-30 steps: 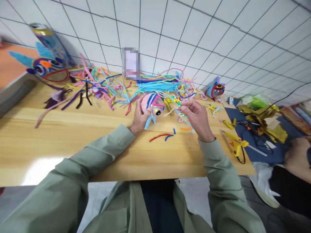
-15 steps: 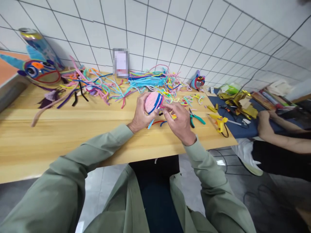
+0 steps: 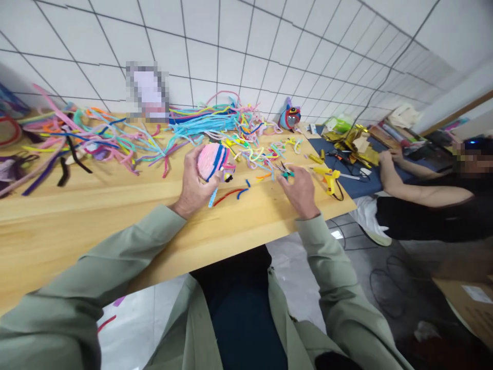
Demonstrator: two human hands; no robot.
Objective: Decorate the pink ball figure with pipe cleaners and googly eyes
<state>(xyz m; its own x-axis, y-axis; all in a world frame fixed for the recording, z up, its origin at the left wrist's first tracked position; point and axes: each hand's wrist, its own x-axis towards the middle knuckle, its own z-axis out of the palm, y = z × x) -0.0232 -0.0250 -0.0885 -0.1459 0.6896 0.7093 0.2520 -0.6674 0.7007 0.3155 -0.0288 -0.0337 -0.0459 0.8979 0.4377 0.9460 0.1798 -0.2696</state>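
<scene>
My left hand [image 3: 192, 186] is closed around a round craft piece [image 3: 208, 161] of pink pipe cleaner with blue stripes. Its right end, toward my right hand, shows a clear rounded part and small yellow and black bits. Over the table on the right, my right hand [image 3: 300, 190] has its fingers on teal-handled pliers [image 3: 286, 173], jaws pointing away from me. The palm hides most of the handles. Between the hands lie a red pipe cleaner piece [image 3: 228, 195] and short blue pieces [image 3: 242, 193]. A light blue strip [image 3: 212, 197] sticks out below the left hand.
Loose pipe cleaners [image 3: 103, 136] and a light blue bundle [image 3: 204, 123] lie along the wall. A small finished figure [image 3: 290, 118] stands behind. A yellow glue gun [image 3: 329, 180] rests at the right, near a co-worker's arm [image 3: 419, 187]. A blurred phone-like object [image 3: 148, 92] leans on the wall.
My right hand has left the craft piece and moved right onto the pliers. My left hand still holds the piece. The view has turned toward the right.
</scene>
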